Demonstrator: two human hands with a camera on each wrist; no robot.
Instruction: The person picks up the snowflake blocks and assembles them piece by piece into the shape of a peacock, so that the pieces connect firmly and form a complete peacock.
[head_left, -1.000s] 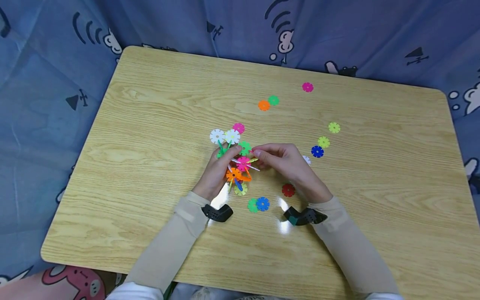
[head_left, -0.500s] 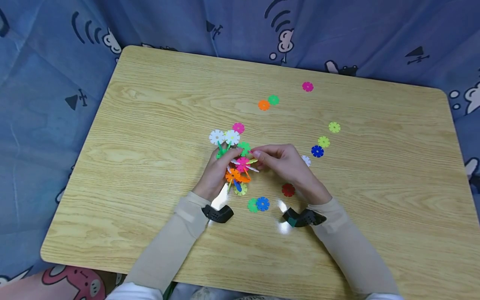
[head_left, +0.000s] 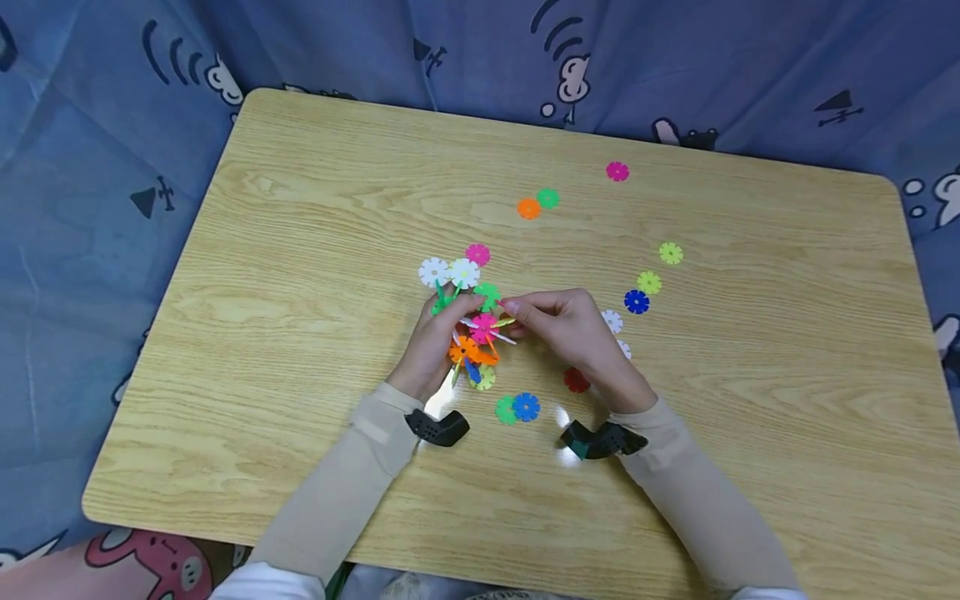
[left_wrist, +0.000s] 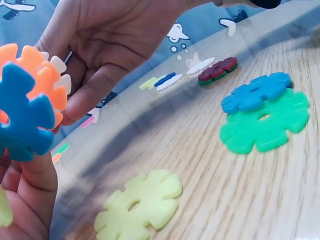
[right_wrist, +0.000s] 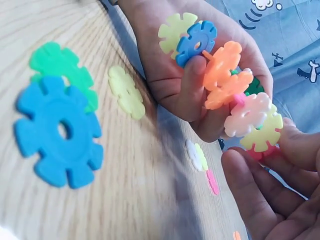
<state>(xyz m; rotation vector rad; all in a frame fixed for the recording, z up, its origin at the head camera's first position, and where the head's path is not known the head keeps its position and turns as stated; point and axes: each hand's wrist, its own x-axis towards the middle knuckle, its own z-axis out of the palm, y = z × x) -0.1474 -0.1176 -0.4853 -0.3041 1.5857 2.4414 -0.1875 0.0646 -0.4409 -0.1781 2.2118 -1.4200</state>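
Orange, pink, green and blue notched discs joined in a cluster (head_left: 484,328), held up over the table (head_left: 300,208), left of its middle. Left hand (head_left: 429,346) curls round it, partly closed; right hand (head_left: 585,337) pinches a reddish-pink disc (right_wrist: 262,151) at its edge, thumb and fingers nearly together. Nearer the person, light-blue disc (head_left: 526,407) overlaps green disc (head_left: 505,410); red disc (head_left: 575,380) beside right hand. Blue curtain (head_left: 337,50) behind.

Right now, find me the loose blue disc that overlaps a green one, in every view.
Head: blue disc, just below and right of centre.
Left wrist: blue disc, right side, above mid-height.
Right wrist: blue disc, left side, about mid-height.
Shared landmark: the green disc, partly covered by it in all three.
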